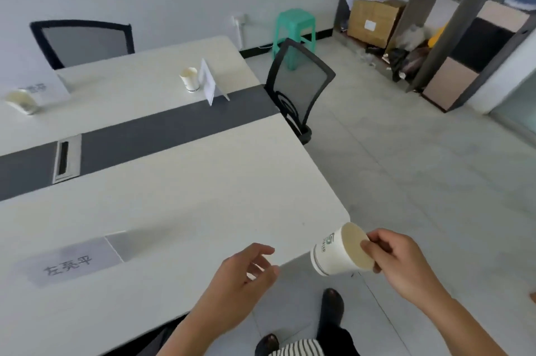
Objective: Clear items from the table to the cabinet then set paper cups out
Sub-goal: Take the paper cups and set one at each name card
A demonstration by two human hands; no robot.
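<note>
My right hand (pixel 401 261) grips a white paper cup (pixel 338 252) with green print by its rim, tilted sideways, just off the near right corner of the white table (pixel 203 196). My left hand (pixel 246 277) hovers over the table's near edge, fingers loosely curled and holding nothing. Two more paper cups stand on the far half of the table: one (pixel 190 79) beside a folded name card (pixel 210 83), another (pixel 21 101) at the far left by a second name card (pixel 43 88). A third name card (pixel 69 260) lies near me. The cabinet (pixel 446 19) stands at the back right.
A dark strip with a cable slot (pixel 66 158) runs across the table's middle. Two black mesh chairs stand at the far side (pixel 84 42) and the right end (pixel 298 88). A green stool (pixel 294 33) and a cardboard box (pixel 374 22) sit near the cabinet. Grey tiled floor lies to the right.
</note>
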